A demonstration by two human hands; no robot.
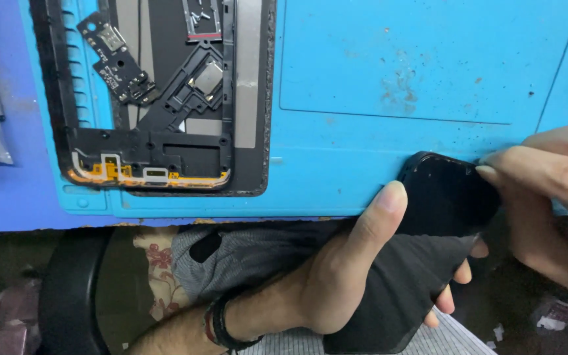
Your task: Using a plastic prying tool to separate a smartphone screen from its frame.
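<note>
Gripping the phone (422, 256) off the counter (389, 72) edge, left hand (343, 276) wraps its body while right hand (547, 190) fingertips pinch the top corner; hard prying could crack it or drop it onto the lap.

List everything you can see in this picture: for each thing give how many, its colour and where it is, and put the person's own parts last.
Work mat: one, blue, covers the bench top.
Phone frame: one, black, upper left on the mat.
Small circuit board: one, black, inside the frame.
Phone panel: one, black, lower right, over the bench edge.
Stool: one, black, lower left under the bench.
Wristband: one, dark, on the left wrist.
Left hand: holds the panel from below, thumb on its edge.
Right hand: fingertips at the panel's top corner.
</note>
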